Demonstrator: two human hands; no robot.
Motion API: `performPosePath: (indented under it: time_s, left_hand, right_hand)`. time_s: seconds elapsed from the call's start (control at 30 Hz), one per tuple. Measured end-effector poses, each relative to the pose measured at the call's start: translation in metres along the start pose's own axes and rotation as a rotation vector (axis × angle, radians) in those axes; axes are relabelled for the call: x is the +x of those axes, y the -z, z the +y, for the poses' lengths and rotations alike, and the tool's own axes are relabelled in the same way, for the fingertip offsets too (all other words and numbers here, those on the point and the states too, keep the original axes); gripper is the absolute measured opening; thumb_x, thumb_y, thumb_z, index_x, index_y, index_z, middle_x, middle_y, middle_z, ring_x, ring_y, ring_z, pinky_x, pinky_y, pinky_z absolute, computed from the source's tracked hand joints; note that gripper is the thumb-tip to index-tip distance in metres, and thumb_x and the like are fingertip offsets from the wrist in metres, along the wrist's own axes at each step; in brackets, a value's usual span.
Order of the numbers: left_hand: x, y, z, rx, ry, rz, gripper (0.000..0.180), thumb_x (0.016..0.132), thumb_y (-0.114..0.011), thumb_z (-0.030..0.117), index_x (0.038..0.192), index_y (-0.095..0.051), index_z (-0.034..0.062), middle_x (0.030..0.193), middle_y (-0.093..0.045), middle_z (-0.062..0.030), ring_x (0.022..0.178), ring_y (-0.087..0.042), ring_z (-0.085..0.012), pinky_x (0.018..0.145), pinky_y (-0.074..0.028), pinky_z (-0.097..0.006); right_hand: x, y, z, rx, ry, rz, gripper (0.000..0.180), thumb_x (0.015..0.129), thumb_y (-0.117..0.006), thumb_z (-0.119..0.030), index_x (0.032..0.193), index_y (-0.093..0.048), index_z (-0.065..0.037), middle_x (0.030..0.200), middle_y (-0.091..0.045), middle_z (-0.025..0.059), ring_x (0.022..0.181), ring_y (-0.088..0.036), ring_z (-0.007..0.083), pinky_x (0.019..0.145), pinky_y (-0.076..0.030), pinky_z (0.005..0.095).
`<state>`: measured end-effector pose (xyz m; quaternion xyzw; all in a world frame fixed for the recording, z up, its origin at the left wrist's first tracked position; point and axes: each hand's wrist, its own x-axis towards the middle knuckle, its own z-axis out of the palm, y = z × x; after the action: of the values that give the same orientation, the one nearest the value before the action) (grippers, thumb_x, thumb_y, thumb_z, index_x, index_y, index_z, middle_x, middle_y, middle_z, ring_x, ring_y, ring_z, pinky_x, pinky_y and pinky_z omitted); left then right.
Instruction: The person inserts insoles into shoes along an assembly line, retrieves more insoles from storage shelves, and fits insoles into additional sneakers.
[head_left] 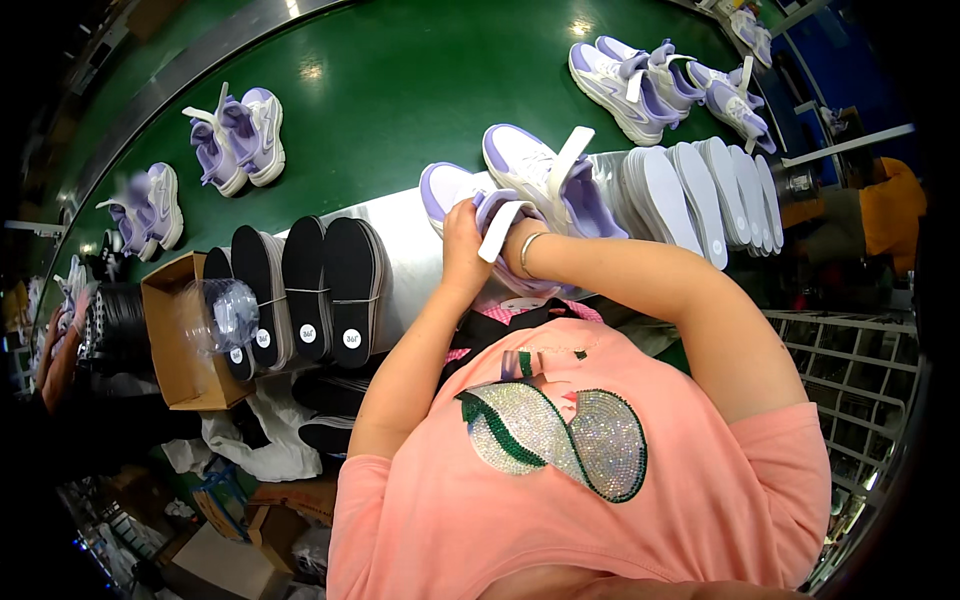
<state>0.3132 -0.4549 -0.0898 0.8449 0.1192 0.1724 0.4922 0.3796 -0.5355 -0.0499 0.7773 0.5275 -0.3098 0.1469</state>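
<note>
A white and lavender sneaker (pixel 447 190) points away from me at the edge of the metal ledge. Around the left side of its opening my left hand (pixel 464 246) is closed, gripping the collar. My right hand (pixel 516 240), with a bangle at the wrist, reaches into the shoe's opening; its fingers are hidden inside. A white strap (pixel 503 228) stands up loose beside that wrist. Touching on the right is a matching sneaker (pixel 530 160), its own strap raised.
Stacked black insoles (pixel 352 285) and a cardboard box (pixel 185 375) with clear plastic lie left; white insoles (pixel 665 195) stand right. More sneakers sit on the green conveyor belt (pixel 400 80). A wire rack (pixel 850 370) stands at the right. Another person's arm (pixel 60 345) shows far left.
</note>
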Motion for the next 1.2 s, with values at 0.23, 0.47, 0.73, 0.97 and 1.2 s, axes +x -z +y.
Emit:
performPosePath:
  time_s: [0.23,0.47,0.73,0.97,1.2]
  left_hand:
    - [0.004,0.002,-0.003,0.033,-0.015,-0.018,0.038,0.069,-0.057,0.014,0.100,-0.046,-0.0055,0.095,-0.049,-0.0208,0.091,-0.045,-0.0361,0.080,-0.036,-0.039]
    - [0.011,-0.005,0.006,-0.044,0.074,-0.067,0.036,0.062,-0.047,0.003,0.096,-0.047,-0.0053,0.092,-0.049,-0.0206,0.089,-0.045,-0.0373,0.080,-0.036,-0.040]
    - [0.016,0.022,0.003,-0.029,-0.042,-0.137,0.034,0.062,-0.047,0.001,0.095,-0.055,0.0028,0.092,-0.052,-0.0171,0.090,-0.049,-0.0333,0.081,-0.038,-0.037]
    - [0.025,0.078,0.016,-0.346,0.291,-0.110,0.056,0.066,-0.052,0.001,0.119,-0.033,-0.0001,0.110,-0.046,-0.0137,0.104,-0.043,-0.0227,0.088,-0.033,-0.032]
    - [0.060,0.014,0.102,-0.076,-0.144,-0.144,0.059,0.067,-0.063,0.014,0.117,-0.036,-0.0023,0.115,-0.042,-0.0185,0.108,-0.039,-0.0295,0.092,-0.029,-0.036]
  right_hand:
    - [-0.008,0.017,0.007,-0.128,0.197,-0.530,0.036,0.074,-0.046,-0.028,0.102,-0.058,-0.008,0.104,-0.055,0.0130,0.100,-0.051,0.0271,0.088,-0.033,0.0414]
    - [-0.048,0.002,0.014,0.187,-0.012,-0.406,0.036,0.067,-0.052,-0.023,0.096,-0.053,-0.002,0.090,-0.060,0.0145,0.089,-0.056,0.0258,0.081,-0.031,0.0456]
    - [-0.069,-0.018,0.025,0.559,0.197,0.199,0.035,0.078,-0.046,-0.031,0.101,-0.052,-0.006,0.085,-0.057,0.0171,0.083,-0.054,0.0311,0.080,-0.036,0.0389]
    - [-0.130,-0.067,0.161,0.583,-0.609,1.058,0.025,0.072,-0.052,-0.016,0.093,-0.055,-0.003,0.089,-0.056,0.0142,0.088,-0.051,0.0295,0.078,-0.041,0.0362]
    - [-0.177,-0.137,0.229,0.386,-1.158,0.689,0.040,0.063,-0.063,-0.025,0.098,-0.049,-0.012,0.102,-0.049,0.0095,0.099,-0.044,0.0284,0.082,-0.036,0.0423]
